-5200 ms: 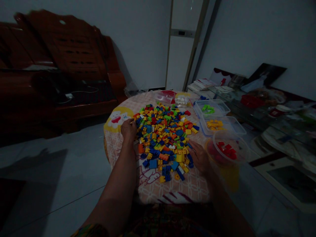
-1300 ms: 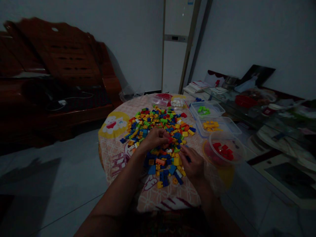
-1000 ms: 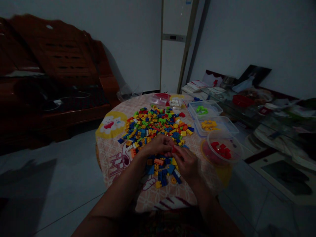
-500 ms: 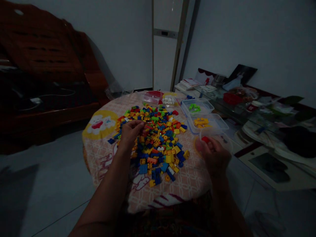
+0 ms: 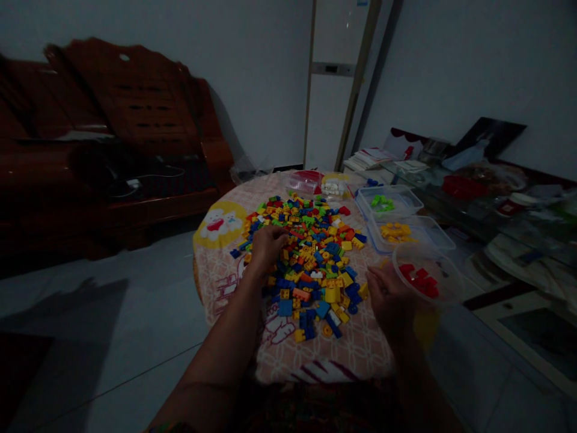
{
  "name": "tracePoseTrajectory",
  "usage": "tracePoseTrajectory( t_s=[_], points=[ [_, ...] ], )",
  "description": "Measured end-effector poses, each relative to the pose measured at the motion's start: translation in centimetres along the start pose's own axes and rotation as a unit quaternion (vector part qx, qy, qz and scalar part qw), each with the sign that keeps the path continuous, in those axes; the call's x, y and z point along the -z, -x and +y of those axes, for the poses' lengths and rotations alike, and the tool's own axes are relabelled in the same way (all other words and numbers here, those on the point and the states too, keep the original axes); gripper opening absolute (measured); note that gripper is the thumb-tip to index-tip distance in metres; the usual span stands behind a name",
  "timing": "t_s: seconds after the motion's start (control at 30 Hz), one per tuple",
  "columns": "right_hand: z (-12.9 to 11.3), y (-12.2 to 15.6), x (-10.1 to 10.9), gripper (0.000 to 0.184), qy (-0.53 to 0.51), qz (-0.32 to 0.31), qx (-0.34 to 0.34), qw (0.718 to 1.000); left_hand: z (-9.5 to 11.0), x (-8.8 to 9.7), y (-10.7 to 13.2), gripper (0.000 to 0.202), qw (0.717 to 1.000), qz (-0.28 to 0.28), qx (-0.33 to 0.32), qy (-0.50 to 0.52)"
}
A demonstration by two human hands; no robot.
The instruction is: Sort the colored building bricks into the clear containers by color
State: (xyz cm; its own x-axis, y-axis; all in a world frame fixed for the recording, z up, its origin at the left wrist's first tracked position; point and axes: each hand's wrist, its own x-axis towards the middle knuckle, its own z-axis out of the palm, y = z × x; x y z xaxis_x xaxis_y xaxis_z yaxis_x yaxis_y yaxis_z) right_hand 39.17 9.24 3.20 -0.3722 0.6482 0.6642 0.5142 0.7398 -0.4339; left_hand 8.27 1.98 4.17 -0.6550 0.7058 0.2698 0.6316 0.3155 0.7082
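Observation:
My left hand (image 5: 267,248) is over the left side of a heap of toy building bricks (image 5: 311,264), its fingers curled down among them. A red brick lies close to its fingertips; whatever they pinch is hidden. My right hand (image 5: 388,297) is at the right of the heap, fingers drawn together, and I cannot make out anything in them. Just right of it, a round clear tub (image 5: 451,279) contains several red bricks (image 5: 419,280). Behind that, one clear box holds yellow pieces (image 5: 396,232) and another holds green pieces (image 5: 382,203).
A patterned pink cloth (image 5: 365,355) covers the round table. At its far side are a clear plastic package (image 5: 304,182) and blue pieces (image 5: 374,183). A cluttered glass table (image 5: 435,189) stands at right, a wooden bench (image 5: 148,120) at left.
The view has swung left. My right hand has moved left off the round tub, uncovering its red bricks. My left hand stays at about the same spot in the heap.

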Motion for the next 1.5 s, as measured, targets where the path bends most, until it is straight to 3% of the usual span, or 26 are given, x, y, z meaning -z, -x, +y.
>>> tracePoseTrajectory(
  t_s=[0.1,0.23,0.67,0.8,0.93,1.03,1.1,1.23,1.5],
  points=[
    [-0.4,0.6,-1.4,0.031,-0.023,-0.031,0.025,0.999,1.3,-0.9,0.2,0.019,0.984,-0.064,-0.064,-0.153],
    [-0.6,1.1,-2.1,0.030,-0.033,-0.047,0.024,0.998,2.4,-2.2,0.3,0.017,0.959,-0.104,-0.071,-0.255],
    [-0.6,1.7,-2.3,0.030,-0.042,-0.061,0.022,0.997,2.1,-3.1,0.2,0.019,0.960,-0.076,-0.043,-0.267],
    [-0.6,1.7,-2.3,0.029,-0.043,-0.052,0.025,0.997,1.6,-3.0,0.1,0.017,0.979,-0.069,-0.029,-0.189],
    [-0.5,1.7,-2.3,0.028,-0.047,-0.050,0.030,0.997,1.2,-2.2,-0.1,0.017,0.996,-0.075,-0.002,0.041],
    [-0.5,1.7,-2.2,0.027,-0.058,-0.054,0.023,0.997,1.4,-1.6,0.2,0.026,0.955,-0.136,0.031,0.261],
    [-0.7,1.5,-2.2,0.027,-0.069,-0.061,0.014,0.996,1.8,-1.2,0.5,0.035,0.918,-0.176,0.043,0.353],
    [-1.6,0.8,-2.3,0.026,-0.106,-0.068,0.009,0.992,2.6,-0.9,1.1,0.041,0.879,-0.237,0.050,0.410],
    [-4.5,-1.3,-3.4,0.028,-0.150,-0.092,0.014,0.984,3.1,-0.6,1.5,0.038,0.852,-0.321,0.026,0.413]
  ],
)
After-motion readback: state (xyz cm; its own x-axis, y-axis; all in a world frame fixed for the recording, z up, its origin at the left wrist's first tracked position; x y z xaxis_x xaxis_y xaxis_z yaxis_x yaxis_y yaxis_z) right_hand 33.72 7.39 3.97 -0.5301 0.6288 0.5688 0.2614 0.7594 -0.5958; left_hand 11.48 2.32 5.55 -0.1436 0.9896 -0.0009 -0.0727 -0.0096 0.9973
